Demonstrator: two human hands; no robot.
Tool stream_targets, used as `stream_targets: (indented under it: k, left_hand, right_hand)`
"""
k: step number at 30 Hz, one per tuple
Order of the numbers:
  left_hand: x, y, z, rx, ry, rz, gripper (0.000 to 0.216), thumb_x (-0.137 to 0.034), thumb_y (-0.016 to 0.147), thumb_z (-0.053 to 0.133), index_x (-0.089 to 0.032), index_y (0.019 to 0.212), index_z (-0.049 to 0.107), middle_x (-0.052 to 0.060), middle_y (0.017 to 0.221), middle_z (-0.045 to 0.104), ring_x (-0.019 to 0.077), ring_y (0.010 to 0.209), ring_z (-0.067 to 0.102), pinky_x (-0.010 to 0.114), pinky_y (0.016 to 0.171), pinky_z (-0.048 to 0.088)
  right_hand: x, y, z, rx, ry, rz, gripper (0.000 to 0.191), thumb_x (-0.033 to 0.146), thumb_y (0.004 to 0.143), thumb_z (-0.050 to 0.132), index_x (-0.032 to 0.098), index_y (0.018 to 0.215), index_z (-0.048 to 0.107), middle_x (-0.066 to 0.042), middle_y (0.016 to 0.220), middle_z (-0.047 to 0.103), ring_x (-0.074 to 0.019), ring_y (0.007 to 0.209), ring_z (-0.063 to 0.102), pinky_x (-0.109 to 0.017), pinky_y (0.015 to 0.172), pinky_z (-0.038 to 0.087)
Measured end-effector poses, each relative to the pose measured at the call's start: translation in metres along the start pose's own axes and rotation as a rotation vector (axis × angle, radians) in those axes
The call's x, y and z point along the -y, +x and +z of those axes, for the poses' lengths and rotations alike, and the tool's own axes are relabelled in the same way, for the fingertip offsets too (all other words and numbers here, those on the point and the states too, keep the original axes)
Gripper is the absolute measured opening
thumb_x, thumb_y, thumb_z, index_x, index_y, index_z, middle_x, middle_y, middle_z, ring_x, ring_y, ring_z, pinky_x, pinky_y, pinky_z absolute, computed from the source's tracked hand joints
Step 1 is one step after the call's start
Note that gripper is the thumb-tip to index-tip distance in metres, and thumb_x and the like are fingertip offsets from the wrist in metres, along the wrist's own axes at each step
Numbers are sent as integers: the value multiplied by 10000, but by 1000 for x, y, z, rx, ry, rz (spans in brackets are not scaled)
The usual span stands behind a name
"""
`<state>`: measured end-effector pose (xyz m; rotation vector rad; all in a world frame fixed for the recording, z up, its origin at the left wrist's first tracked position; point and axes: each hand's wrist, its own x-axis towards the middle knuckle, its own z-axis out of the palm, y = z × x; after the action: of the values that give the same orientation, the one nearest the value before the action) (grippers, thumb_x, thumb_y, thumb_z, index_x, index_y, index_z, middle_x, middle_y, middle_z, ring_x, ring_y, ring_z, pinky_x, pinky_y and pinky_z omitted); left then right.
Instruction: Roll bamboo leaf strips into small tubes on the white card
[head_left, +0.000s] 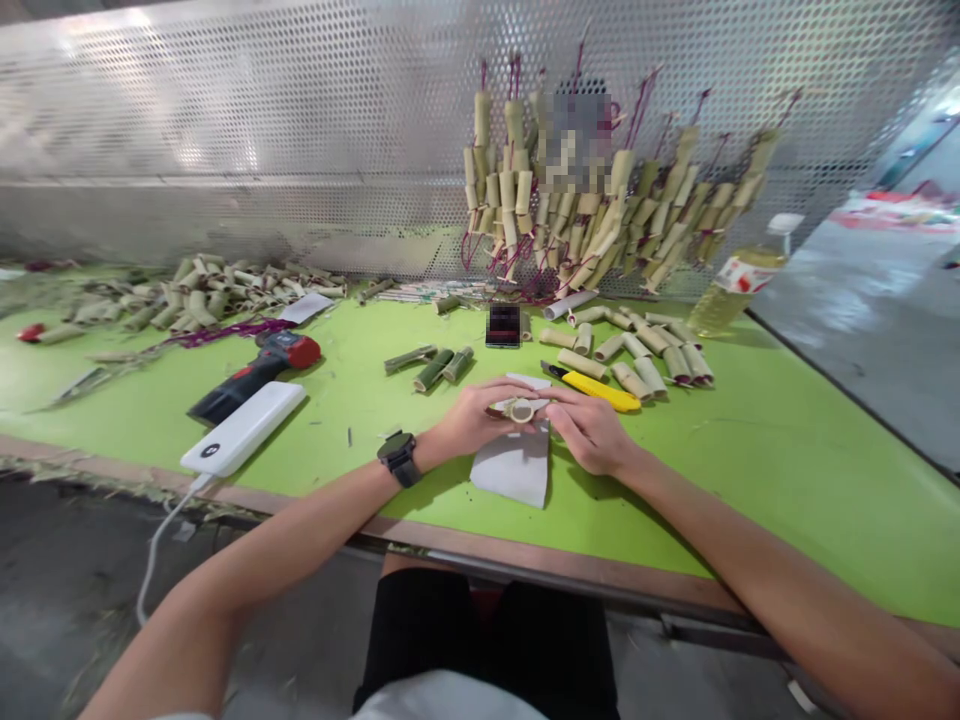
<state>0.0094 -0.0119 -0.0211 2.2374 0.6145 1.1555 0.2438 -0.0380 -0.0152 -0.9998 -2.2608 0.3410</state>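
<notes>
My left hand [474, 418], with a black watch on its wrist, is closed around a short bamboo tube [519, 409] whose open end faces me. My right hand [589, 430] is closed too and pinches the same tube from the right, with a sheet of grey sandpaper [516, 468] hanging under both hands onto the green table [750, 470]. A yellow utility knife [600, 391] lies just behind my right hand.
Cut bamboo tubes [637, 355] lie behind the knife, three green ones [435, 366] further left, a heap [202, 290] at far left. Bundles of strung tubes [600, 210] hang on the perforated wall. A red drill [259, 372], white power bank [244, 428] and oil bottle [731, 285] stand around.
</notes>
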Motion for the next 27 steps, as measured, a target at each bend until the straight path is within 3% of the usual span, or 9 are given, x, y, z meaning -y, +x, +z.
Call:
stream_targets:
  k: [9,16,24,27]
  left_hand:
    - [3,-1,-2,-31,181,-51,487,-360,866,865,-255,1324,734,93,1157,745,238,972,721,333,850,573]
    - [5,-1,-2,-10,288,-93,483,-388,887,842,-249,1335,726,87,1127,741,235,916,708,328,783,570]
    - [-4,3,-5,40,296,-142,453,-425,896,812,-204,1281,725,88,1189,754,264,1050,711,355,916,546]
    - [-9,6,-8,101,313,-219,479,-478,881,785,-188,1252,699,75,1124,761,250,957,703,343,829,535]
  right_hand:
    - [12,-3,0,-153,-42,-2,691,511,1080,153,233,1105,785,-127,976,737,-243,838,645,-388,748,506]
    - [12,0,2,-98,-12,-44,509,458,1091,323,200,1126,760,-85,986,779,-183,755,664,-296,626,453]
    - [9,2,3,-95,113,136,343,418,1011,512,194,1150,732,-51,820,749,-131,526,534,-261,472,357]
    - [8,4,-1,-125,162,210,312,387,982,530,195,1127,729,-47,796,734,-148,570,576,-255,471,368]
